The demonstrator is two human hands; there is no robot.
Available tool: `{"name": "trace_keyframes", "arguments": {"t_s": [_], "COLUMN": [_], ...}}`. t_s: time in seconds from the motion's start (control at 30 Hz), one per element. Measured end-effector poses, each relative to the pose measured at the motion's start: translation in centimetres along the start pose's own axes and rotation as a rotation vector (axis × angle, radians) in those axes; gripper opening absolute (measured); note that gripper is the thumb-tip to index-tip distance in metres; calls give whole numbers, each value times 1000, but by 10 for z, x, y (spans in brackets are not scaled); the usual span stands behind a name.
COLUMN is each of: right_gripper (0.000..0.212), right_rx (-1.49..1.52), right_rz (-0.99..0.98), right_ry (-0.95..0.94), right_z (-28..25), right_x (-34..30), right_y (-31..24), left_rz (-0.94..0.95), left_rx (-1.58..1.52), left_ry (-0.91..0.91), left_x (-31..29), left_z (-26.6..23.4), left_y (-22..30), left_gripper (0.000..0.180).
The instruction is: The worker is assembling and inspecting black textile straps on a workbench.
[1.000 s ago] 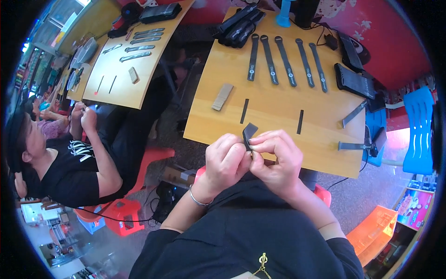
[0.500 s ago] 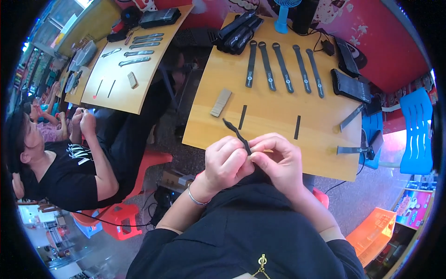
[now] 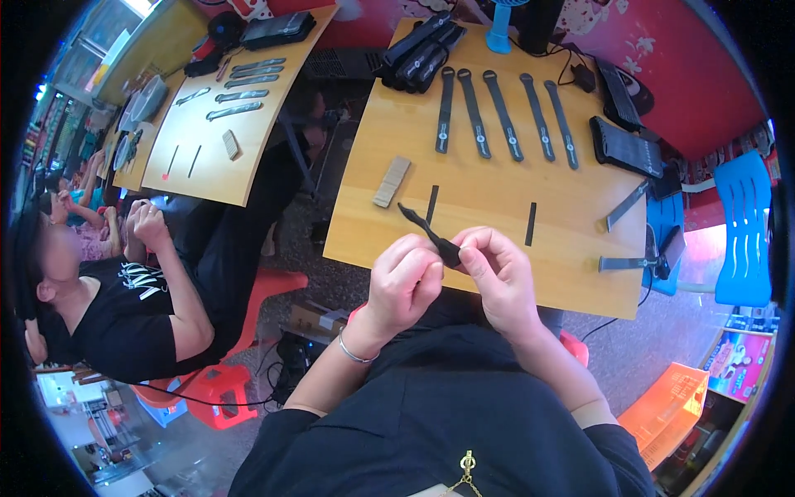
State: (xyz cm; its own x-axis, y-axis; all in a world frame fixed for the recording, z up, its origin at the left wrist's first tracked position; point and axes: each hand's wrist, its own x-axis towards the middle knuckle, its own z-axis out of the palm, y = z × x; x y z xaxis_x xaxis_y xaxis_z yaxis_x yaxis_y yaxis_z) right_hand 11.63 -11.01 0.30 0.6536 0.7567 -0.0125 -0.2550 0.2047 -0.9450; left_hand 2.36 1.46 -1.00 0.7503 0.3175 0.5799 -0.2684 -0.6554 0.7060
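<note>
Above the table's near edge, a black strap (image 3: 422, 224) is held between my two hands, with one narrow end pointing up and away. My left hand (image 3: 403, 283) has its fingers curled closed around the strap's lower part. My right hand (image 3: 500, 280) pinches the strap's folded dark end between thumb and fingers. What lies inside the left fist is hidden. Beyond my hands, several flat black straps (image 3: 472, 108) with a ring-like end lie in a row on the wooden table (image 3: 489, 199). Two short black strips (image 3: 531, 224) are on the tabletop nearer to me.
A tan ridged block (image 3: 392, 181) lies left of the strips. Bundled black straps (image 3: 422, 56) sit at the back left, another bundle (image 3: 627, 147) at the right. A blue fan (image 3: 499, 31) stands behind. At left, a person (image 3: 124, 311) sits by a second table (image 3: 224, 170).
My right hand has shifted slightly, and a wider folded part of the strap now shows between my hands. The strap's free end still points away. The neighbour's hands have moved slightly.
</note>
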Motion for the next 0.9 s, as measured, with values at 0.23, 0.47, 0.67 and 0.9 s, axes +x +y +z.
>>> {"name": "trace_keyframes", "arguments": {"t_s": [0.23,0.47,0.67,0.9], "right_gripper": [12,10,24,39], "right_rx": [89,144,-97,-254], "right_rz": [37,41,68,142], "right_ry": [-60,-35,-45,-346], "right_z": [-15,-20,-16,-11], "right_x": [6,10,-5,-32], "right_y": [-38,-43,-15,2], "left_rz": [128,-396,-735,-717], "left_rx": [308,-347,-1206,-1402], "left_ry": [111,-63,398,666], "left_x": [22,2,8,12], "left_z": [-11,0,6,-1], "left_y": [15,18,9,-3], "left_gripper": [44,16,17,18]}}
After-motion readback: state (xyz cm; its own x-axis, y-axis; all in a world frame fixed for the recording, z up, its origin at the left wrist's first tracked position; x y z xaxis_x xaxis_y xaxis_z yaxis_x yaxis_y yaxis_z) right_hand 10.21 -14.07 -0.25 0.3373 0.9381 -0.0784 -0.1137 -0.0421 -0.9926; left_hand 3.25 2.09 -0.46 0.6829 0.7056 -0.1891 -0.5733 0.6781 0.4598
